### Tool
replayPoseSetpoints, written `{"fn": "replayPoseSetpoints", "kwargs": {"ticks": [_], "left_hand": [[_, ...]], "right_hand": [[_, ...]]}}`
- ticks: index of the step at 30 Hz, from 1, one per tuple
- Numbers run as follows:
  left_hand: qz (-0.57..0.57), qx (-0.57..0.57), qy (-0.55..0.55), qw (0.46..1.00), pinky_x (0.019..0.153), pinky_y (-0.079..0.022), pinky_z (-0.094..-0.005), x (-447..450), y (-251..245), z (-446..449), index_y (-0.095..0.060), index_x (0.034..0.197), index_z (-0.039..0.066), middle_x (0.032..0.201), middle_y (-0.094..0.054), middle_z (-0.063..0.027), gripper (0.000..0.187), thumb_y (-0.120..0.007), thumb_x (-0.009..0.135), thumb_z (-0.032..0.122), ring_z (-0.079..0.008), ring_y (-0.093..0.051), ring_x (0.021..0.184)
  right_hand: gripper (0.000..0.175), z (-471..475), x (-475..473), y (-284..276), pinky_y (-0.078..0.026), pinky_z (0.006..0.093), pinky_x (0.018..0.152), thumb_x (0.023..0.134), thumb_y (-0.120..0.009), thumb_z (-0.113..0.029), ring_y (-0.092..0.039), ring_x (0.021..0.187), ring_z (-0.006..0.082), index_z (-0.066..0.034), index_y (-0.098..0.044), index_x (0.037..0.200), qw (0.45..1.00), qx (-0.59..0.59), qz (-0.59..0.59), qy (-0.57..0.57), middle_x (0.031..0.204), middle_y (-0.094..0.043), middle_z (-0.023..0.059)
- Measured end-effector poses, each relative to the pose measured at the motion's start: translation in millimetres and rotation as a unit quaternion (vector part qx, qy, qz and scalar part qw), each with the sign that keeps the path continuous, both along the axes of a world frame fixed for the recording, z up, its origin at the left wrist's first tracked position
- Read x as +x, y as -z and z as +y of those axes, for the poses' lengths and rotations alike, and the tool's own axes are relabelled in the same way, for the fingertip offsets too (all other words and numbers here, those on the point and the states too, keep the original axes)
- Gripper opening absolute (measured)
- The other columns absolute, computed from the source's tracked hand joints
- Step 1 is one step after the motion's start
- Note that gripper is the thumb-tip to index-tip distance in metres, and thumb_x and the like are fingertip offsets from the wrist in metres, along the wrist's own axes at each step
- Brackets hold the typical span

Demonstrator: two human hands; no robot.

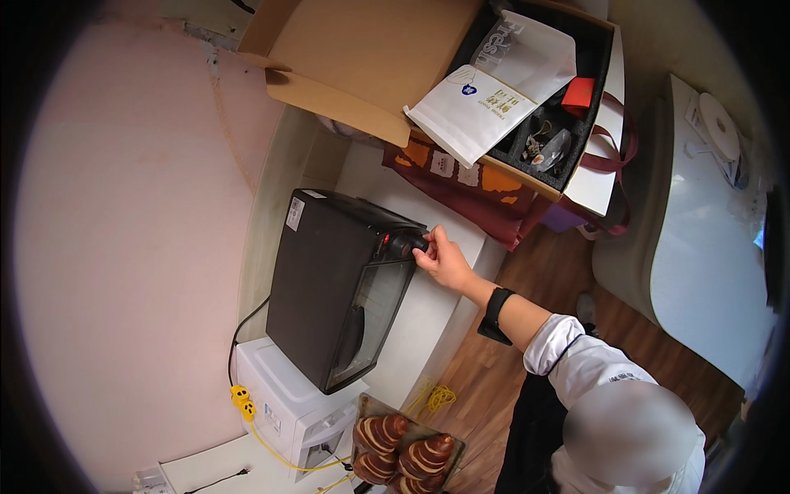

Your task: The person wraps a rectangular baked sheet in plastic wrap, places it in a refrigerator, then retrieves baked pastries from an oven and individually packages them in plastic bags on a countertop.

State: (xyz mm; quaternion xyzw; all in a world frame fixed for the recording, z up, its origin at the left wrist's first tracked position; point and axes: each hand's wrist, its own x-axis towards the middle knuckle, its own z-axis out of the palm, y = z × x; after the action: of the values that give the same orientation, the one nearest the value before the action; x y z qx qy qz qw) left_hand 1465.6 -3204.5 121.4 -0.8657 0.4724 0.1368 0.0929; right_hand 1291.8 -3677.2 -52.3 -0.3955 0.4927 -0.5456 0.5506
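Neither my left hand nor my right hand shows in view. Before me another person's hand (443,256) pinches a control knob (418,242) of a black toaster oven (315,265). A red light (387,238) glows beside the knobs. The oven's glass door (376,321) is closed. That person wears a white shirt with a rolled sleeve (586,355) and a black wristband (495,315). At the lower edge, a baking tray (458,454) carries several brown striped croissants (381,433). What supports the tray is hidden.
An open cardboard box (370,49) with a white paper bag (481,105) lies beyond the oven, above a dark red bag (469,191). A white appliance (271,370) stands near the oven. A yellow cord (439,398) lies coiled low down. At right stands a white counter (703,265).
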Motion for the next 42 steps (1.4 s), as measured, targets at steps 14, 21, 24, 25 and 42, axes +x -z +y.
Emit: {"fn": "replayPoseSetpoints", "kwargs": {"ticks": [14,21,24,25,42], "left_hand": [[0.339,-0.19,0.063,0.919,0.071,-0.052,-0.0339,-4,-4,-136,-0.057,0.112,-0.001,0.098,-0.064,-0.0123,0.04,-0.073,0.077,0.012,-0.0239,-0.063,0.083],[0.551,-0.233,0.079,0.797,0.07,-0.051,-0.031,-66,6,-199,-0.057,0.11,-0.001,0.096,-0.064,-0.0101,0.04,-0.074,0.075,0.006,-0.021,-0.063,0.082],[0.611,-0.224,0.062,0.757,0.069,-0.051,-0.0297,-87,-2,-205,-0.057,0.109,-0.001,0.095,-0.065,-0.0092,0.04,-0.075,0.074,0.003,-0.0197,-0.063,0.082],[0.634,-0.214,0.038,0.743,0.069,-0.051,-0.0293,-85,-14,-204,-0.057,0.109,-0.001,0.094,-0.065,-0.0089,0.04,-0.075,0.074,0.002,-0.0193,-0.063,0.082],[0.626,-0.079,0.44,0.639,0.086,-0.049,-0.0332,-55,-30,-218,-0.061,0.115,0.001,0.115,-0.06,-0.0116,0.044,-0.072,0.073,0.002,-0.0257,-0.06,0.103]], "right_hand": [[0.035,40,-33,-11,-0.049,0.0329,0.071,0.092,-0.058,-0.025,-0.062,0.076,0.0208,-0.0054,-0.041,0.116,0.996,0.048,0.07,-0.027,0.083,-0.062,0.0101],[0.02,199,-185,-70,-0.046,0.0239,0.071,0.094,-0.049,-0.003,-0.056,0.078,0.0105,-0.0053,-0.047,0.114,0.995,0.009,-0.031,0.098,0.085,-0.059,0.0043],[0.031,271,-235,-126,-0.045,0.0308,0.076,0.086,-0.063,-0.016,-0.057,0.084,0.0186,-0.0052,-0.055,0.114,0.963,-0.121,0.222,0.092,0.092,-0.061,0.0063],[0.036,294,-229,-154,-0.044,0.0337,0.079,0.083,-0.068,-0.022,-0.057,0.087,0.0224,-0.0057,-0.057,0.114,0.928,-0.178,0.323,0.057,0.095,-0.062,0.007],[0.071,396,-113,-280,-0.036,0.0396,0.095,0.062,-0.08,-0.029,-0.054,0.105,0.0232,-0.0068,-0.051,0.124,0.767,-0.027,0.625,0.146,0.112,-0.056,0.008]]}}
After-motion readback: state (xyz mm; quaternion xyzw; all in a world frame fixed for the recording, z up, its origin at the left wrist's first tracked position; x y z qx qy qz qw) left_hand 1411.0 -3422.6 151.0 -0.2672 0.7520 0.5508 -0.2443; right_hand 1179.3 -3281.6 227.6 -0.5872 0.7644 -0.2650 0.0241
